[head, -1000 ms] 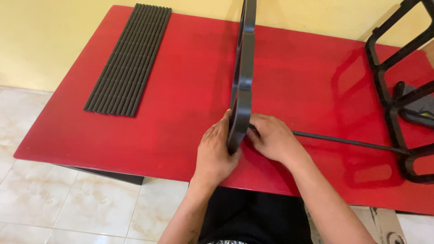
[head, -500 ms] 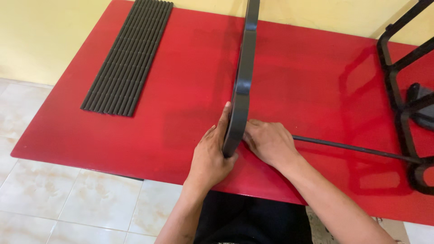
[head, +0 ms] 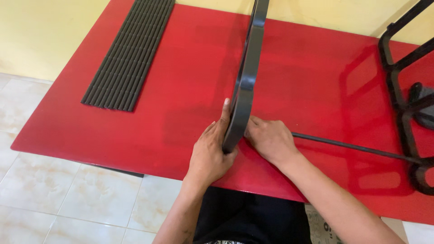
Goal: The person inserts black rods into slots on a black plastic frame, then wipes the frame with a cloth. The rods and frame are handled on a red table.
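A black curved metal frame piece (head: 246, 72) stands on edge on the red table (head: 181, 81), running from the near edge to the far side. My left hand (head: 209, 156) grips its near end from the left, thumb up along the metal. On the other side my right hand (head: 270, 140) presses against the same end, its fingers partly hidden behind the frame. A thin black rod (head: 357, 148) lies flat on the table and leads from under my right hand toward the right.
A flat row of several black ribbed rods (head: 129, 54) lies at the table's far left. A black metal frame (head: 404, 90) stands at the right edge. Beige floor tiles (head: 54, 199) show below the table, a yellow wall (head: 45, 31) behind.
The view has shifted slightly closer and to the right. Both hands stay on the near end of the upright frame piece, which has barely moved.
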